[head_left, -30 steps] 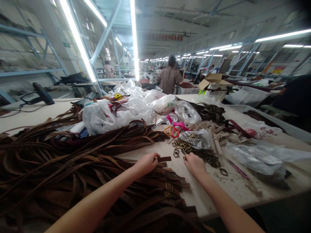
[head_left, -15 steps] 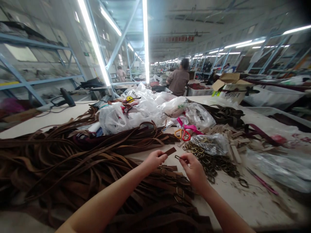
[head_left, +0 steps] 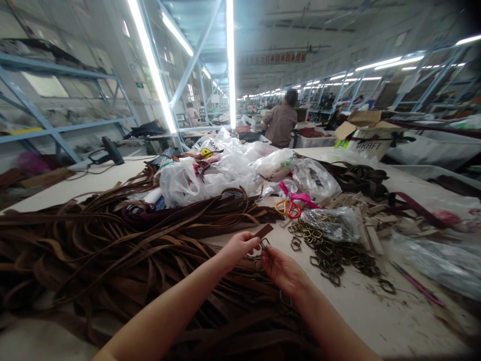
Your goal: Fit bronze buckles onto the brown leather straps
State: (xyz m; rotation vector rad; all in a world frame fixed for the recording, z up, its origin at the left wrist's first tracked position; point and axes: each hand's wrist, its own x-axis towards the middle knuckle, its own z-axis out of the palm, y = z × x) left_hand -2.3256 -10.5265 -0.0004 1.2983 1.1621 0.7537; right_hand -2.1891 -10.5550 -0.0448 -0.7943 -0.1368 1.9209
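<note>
My left hand is closed on a brown leather strap, whose cut end sticks out past the fingers. Pinched in my right hand is a brass-coloured metal buckle, held up close beside the strap end. Whether the buckle touches the strap I cannot tell. A large heap of brown leather straps lies under and left of my hands, some with buckles on them. To the right is a pile of loose metal buckles, partly under a clear plastic bag.
White plastic bags are heaped behind my hands. Scissors with yellow and red handles lie near the buckles, and a pink-handled tool lies further right. An open cardboard box stands at the back right. A person stands beyond the table.
My right hand has moved left with the buckle, bringing it to the strap end. My left hand still grips the strap. The view has shifted slightly.
</note>
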